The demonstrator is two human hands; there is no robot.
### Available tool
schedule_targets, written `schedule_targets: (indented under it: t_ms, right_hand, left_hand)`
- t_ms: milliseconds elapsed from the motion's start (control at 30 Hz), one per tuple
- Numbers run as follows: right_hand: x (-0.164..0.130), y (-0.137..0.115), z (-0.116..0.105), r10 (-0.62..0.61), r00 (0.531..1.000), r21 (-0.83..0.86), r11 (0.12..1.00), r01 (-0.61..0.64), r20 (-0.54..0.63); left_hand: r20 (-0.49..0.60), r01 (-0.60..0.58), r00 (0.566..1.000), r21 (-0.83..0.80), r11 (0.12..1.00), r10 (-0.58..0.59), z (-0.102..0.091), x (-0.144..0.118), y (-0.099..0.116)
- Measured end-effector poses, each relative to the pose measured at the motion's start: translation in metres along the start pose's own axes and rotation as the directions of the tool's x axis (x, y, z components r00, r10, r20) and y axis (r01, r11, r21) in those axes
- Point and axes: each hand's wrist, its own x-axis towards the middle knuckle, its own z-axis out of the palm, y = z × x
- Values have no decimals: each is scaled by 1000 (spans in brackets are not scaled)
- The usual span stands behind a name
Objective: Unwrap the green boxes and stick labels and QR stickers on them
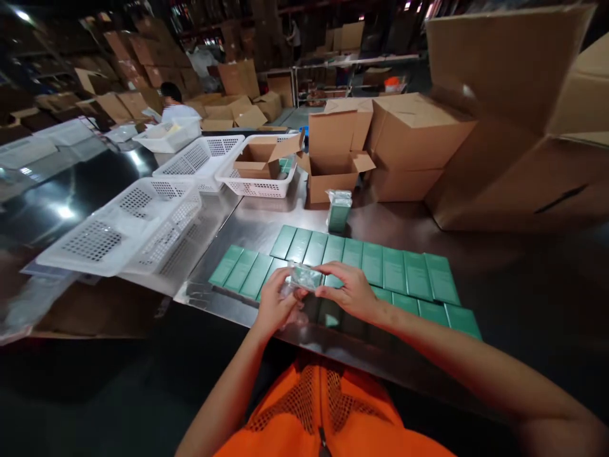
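My left hand (pixel 275 303) and my right hand (pixel 349 293) hold a small clear plastic bag (pixel 304 277) between them, just above the near edge of a steel table (pixel 266 222). Several flat green boxes (pixel 394 270) lie side by side in two rows on the table under and beyond my hands. A bundle of green boxes wrapped in clear film (pixel 339 211) stands upright behind the rows.
White perforated baskets (pixel 128 231) sit at the left and back left, one holding an open carton (pixel 259 160). Brown cartons (pixel 413 143) stack at the back and right, a large one (pixel 518 120) close by. A person in white (pixel 174 106) works far back.
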Motion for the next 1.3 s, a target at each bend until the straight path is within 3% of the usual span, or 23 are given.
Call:
schedule_targets:
  t_ms: [100,167,267,333,433,533,633,733,833,1033,1200,1300]
  right_hand:
    - [1,5,-3,-56,998,-91,994,58,26]
    - [4,1,-5,-57,998,-110,992,61,35]
    - [9,-10,-6,-35,999,-48,998,36,6]
    - [11,-12,-2,-11,1000,-12,1000,11,-18]
    - [10,-4,8,118,992,2,993,-118,-46]
    - [5,7,15,289,956,-53,957,-287,47]
    - [-1,7,15,296,946,-117,952,-282,134]
    - [-1,-3,11,207,978,-20,978,-207,-5]
    - [1,-8,11,147,982,46,989,-142,-117]
    - [-1,-4,12,339,937,-6,940,-341,-89]
    - [-1,-18,13,239,959,87,970,-228,-151]
    - [-4,-15,19,217,959,63,976,-209,-183]
  left_hand:
    - [25,-37,999,23,999,36,-5,3,1]
    - [-18,-42,999,15,999,43,-8,4,3]
    - [-87,22,996,52,998,-17,-8,7,6]
    - [-73,61,996,93,994,-54,-4,9,6]
    - [-38,86,996,132,988,-82,1,11,3]
    - [3,105,994,156,982,-107,1,10,1]
    - [16,99,995,43,994,-100,-4,9,2]
    - [3,72,997,-118,990,-72,-6,10,5]
    - [55,99,994,-55,994,-96,-2,13,3]
    - [161,119,980,11,993,-119,-1,13,5]
    - [104,89,992,-132,987,-76,-9,11,8]
    - [99,36,995,-66,997,-30,-7,14,1]
